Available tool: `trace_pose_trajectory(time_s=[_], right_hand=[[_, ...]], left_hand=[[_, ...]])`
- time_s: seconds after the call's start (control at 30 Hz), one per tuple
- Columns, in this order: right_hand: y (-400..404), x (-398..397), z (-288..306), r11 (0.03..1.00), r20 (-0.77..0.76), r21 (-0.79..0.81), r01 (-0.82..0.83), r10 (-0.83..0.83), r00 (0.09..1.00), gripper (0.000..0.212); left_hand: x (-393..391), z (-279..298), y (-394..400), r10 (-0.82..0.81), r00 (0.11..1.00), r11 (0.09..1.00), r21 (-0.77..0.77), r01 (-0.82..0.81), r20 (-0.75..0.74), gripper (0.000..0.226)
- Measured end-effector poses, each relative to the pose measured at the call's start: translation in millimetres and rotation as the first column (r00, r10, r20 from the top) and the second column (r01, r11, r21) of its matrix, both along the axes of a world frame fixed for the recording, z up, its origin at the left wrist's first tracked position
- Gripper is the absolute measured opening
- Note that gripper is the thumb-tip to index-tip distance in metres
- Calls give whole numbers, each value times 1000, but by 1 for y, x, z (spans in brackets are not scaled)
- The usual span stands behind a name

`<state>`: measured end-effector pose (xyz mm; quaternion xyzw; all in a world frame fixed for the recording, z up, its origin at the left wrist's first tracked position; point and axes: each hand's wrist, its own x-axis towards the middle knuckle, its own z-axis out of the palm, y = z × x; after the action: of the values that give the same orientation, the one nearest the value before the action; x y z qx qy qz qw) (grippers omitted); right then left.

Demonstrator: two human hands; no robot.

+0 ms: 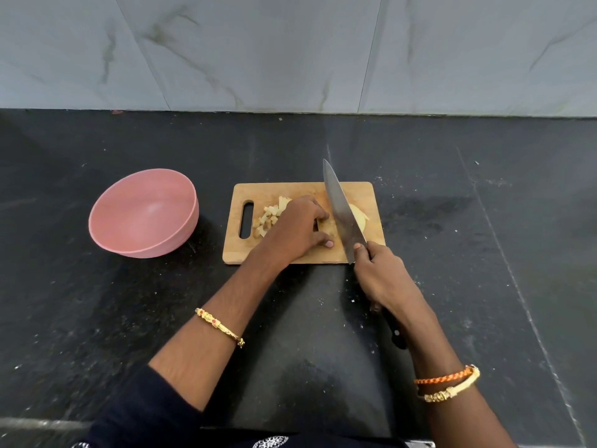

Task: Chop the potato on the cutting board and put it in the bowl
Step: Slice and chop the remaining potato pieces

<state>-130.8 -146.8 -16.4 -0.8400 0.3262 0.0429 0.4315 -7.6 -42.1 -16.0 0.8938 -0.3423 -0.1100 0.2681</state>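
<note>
Head view: a person stands at a black stone counter [484,286] with a grey marble wall behind it
Cutting board: the wooden cutting board [355,192] lies flat on the counter, its handle slot on the left side
Potato, uncut part: a pale potato piece [359,216] lies on the right part of the board, just right of the knife blade; the blade hides its left edge
Potato, chopped part: small chopped pieces [269,216] lie in a heap on the left part of the board, near the slot, just beyond and left of the left knuckles
Left hand: the left hand [298,229] rests on the middle of the board with fingers curled down, fingertips pointing at the blade and the thumb lower, near the front edge; whether the fingers press a piece under them I cannot tell, because the hand covers that place
Right hand: the right hand [384,276] grips the black handle of the knife [342,211], fingers wrapped around it, thumb near the heel of the blade
Knife: the blade stands between the left fingertips and the uncut piece, its tip pointing away over the far edge of the board
Bowl: the pink bowl [106,221] sits on the counter left of the board, apart from it, and tilted; no potato shows inside
</note>
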Motion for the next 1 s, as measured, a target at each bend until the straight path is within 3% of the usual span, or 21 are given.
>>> trace_pose_trajectory(time_s=[0.43, 0.8, 1.0], right_hand=[[-5, 5, 3, 998, 2, 58, -13, 13, 1000, 35], [16, 10, 18, 991, -57, -125, -46, 39, 998, 26], [35, -7, 10, 984, -114, -178, -20, -1, 993, 34]], left_hand=[[-3, -3, 0, 39, 998, 998, -57, -41, -41, 52], [-4, 0, 0, 38, 999, 999, -35, -38, -3, 46], [-5, 1, 0, 42, 999, 999, -19, -42, 3, 43]])
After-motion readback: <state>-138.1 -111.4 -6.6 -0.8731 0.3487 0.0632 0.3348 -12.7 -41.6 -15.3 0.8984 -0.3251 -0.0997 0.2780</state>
